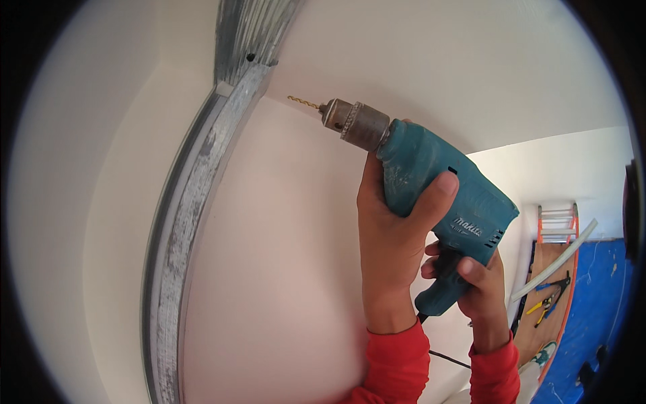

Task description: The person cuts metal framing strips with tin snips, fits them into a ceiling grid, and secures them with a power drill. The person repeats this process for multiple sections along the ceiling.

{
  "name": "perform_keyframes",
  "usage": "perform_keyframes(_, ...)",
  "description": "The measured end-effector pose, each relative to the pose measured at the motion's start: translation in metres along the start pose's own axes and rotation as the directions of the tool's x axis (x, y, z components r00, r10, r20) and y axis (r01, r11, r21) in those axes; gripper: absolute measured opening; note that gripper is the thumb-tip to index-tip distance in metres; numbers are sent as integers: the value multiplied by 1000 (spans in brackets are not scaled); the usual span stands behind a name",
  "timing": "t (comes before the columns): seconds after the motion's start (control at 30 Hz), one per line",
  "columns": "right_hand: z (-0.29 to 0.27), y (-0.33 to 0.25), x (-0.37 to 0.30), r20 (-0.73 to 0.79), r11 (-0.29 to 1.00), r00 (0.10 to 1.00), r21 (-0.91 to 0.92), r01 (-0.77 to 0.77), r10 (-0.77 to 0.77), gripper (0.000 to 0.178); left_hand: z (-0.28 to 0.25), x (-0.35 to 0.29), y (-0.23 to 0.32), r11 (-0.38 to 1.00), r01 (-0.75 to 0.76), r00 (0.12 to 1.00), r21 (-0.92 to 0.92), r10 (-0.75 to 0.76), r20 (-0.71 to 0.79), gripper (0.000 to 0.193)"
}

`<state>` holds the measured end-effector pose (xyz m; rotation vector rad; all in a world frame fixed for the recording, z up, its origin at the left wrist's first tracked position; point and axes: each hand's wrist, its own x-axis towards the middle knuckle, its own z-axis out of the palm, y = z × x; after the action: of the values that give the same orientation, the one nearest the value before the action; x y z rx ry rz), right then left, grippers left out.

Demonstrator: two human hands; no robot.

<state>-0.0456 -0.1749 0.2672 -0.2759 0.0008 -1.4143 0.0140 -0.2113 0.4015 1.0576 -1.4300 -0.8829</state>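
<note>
A teal corded power drill (447, 182) is held up in both my hands, its nose pointing to the upper left. My left hand (393, 236) wraps the front of the body from below, the thumb lying along its side. Around the handle closes my right hand (484, 286), with fingers at the black trigger (445, 261). A gold twist bit (303, 102) sits in the worn metal chuck (356, 124). Its tip is apart from the long metal channel (192, 209) to the left, which meets a ribbed metal piece (252, 34) with a dark round hole at the top.
Pale walls surround the channel. At the right are an orange-edged ladder (557, 225), a wooden board (548, 264) with yellow-handled pliers (538, 310) and a black-and-blue hand tool (560, 286), a pale tube (558, 259) and a blue floor covering (599, 296). The drill's black cord (449, 359) trails below.
</note>
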Motion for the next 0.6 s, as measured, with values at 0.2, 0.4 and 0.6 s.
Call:
perform_keyframes(0.2, -17, 10, 26, 288, 947, 957, 294, -133, 46, 55, 1, 5, 5, 992, -57, 998, 113, 54, 33, 81)
perform_keyframes(0.4, -6, 24, 32, 225, 967, 972, 225, -119, 67, 42, -11, 15, 12, 963, -104, 984, 249, 137, -117, 67)
perform_keyframes(0.6, -5, 30, 23, 234, 962, 969, 236, -141, 84, 40, -13, 0, 10, 924, -92, 982, 372, 145, -117, 57)
